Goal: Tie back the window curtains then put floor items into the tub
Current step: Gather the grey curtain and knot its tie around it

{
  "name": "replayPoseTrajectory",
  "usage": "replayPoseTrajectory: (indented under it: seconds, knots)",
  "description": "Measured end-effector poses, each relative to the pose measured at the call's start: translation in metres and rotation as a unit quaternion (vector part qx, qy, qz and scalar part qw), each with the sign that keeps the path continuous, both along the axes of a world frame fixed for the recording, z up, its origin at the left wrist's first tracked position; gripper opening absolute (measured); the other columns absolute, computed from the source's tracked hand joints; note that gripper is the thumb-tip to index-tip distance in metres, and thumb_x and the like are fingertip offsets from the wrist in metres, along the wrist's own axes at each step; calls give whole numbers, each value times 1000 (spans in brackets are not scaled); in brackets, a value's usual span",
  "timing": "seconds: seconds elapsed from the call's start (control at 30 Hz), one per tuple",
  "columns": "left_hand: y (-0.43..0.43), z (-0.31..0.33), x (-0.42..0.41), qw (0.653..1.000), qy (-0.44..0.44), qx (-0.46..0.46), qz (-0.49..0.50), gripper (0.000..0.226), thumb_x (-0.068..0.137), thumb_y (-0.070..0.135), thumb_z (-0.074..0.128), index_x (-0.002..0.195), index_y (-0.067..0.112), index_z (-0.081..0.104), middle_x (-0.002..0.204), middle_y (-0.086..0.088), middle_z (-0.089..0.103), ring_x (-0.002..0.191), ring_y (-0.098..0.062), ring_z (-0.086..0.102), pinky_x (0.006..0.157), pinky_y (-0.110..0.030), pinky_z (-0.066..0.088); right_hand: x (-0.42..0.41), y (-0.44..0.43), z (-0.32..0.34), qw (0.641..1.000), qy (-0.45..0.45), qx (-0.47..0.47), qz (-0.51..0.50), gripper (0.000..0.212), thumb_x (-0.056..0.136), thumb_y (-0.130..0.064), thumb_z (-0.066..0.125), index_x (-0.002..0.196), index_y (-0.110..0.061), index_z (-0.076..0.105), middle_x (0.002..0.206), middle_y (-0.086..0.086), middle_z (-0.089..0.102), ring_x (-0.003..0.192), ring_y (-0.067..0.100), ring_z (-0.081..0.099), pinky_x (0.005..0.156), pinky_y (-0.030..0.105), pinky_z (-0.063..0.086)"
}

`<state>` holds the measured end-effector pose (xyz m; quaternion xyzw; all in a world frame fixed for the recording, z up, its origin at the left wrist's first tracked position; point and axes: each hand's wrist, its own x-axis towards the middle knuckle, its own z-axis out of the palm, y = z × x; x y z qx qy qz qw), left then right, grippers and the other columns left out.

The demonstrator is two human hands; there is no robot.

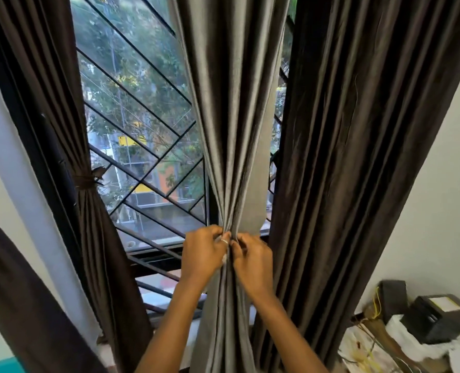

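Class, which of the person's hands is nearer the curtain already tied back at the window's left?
Left. The left hand is right of the tied curtain; the right hand is farther right, both gripping the grey curtain.

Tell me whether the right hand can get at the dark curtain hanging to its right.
Probably yes: the right hand pinches the grey curtain, and the dark curtain hangs just beside it, nothing between.

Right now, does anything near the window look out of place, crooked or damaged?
Nothing looks damaged. The left dark curtain is tied back, but the right dark curtain hangs loose, so the window looks uneven. The left hand and right hand pinch the grey middle curtain. Yellow wires lie tangled beside the black box.
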<state>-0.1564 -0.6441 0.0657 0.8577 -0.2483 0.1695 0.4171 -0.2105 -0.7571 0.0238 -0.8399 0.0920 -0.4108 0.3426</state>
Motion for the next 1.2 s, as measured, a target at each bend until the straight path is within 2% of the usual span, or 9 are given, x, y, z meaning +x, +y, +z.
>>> replayPoseTrajectory:
  seconds: [0.17,0.33,0.47,0.63,0.83,0.97,1.03,1.13,1.2]
  knots:
    - [9,-4,6,999,34,-26,-12,27,89,26,69,67,12,65,58,-1,63,61,-15,62,61,-35,50,4,12,-2,1000,9,17,5,11,95,-13,62,95,-20,70,89,-5,68,78,9,61,67,15,35]
    - [18,5,-1,996,74,-3,-45,14,91,23,65,80,18,72,71,5,69,69,-4,63,58,-11,43,5,19,-4,998,1,39,40,13,97,-15,59,99,-22,70,93,-6,63,84,5,59,73,20,46]
    - [18,11,-5,994,101,-6,-50,11,90,24,63,84,19,71,77,4,70,72,-5,64,57,-8,43,4,23,-7,995,12,72,73,16,98,-17,58,109,-21,69,103,-8,59,90,5,62,78,25,54]
    - [6,17,-10,995,99,-19,7,46,83,58,68,67,15,60,60,-2,63,57,-15,61,48,-28,45,-4,29,-7,987,8,114,117,18,94,-4,61,111,-9,66,101,-5,57,88,7,61,73,18,52]
    - [1,18,-8,995,74,29,53,36,91,40,63,65,18,50,60,0,55,60,-18,55,48,-26,34,-11,24,-9,979,3,131,153,29,89,5,63,114,-7,69,113,-2,60,102,6,61,86,15,50]
    - [8,16,-6,996,83,26,-23,21,95,38,59,85,19,61,73,1,64,68,-15,60,59,-31,48,-10,-2,-5,973,-14,198,119,34,86,-3,70,110,-26,68,114,-3,62,104,4,63,88,17,52]
    - [16,16,-6,993,99,9,-65,19,96,37,60,95,18,64,83,-2,69,75,-17,65,69,-38,56,-5,-20,-3,962,-2,257,98,43,85,-19,78,124,-25,59,125,-5,57,112,5,59,89,17,52]
    - [28,17,-7,982,151,-10,-113,20,95,38,61,103,20,66,94,-2,72,84,-19,69,79,-45,58,4,-41,9,930,23,327,167,73,80,-30,83,142,-23,45,135,-6,55,121,9,58,95,29,55]
    - [34,20,-12,964,209,-44,-157,15,95,34,63,108,28,67,98,3,74,91,-19,71,86,-46,59,8,-53,21,890,49,379,248,71,80,-23,83,141,-18,47,130,0,64,116,16,65,90,33,58]
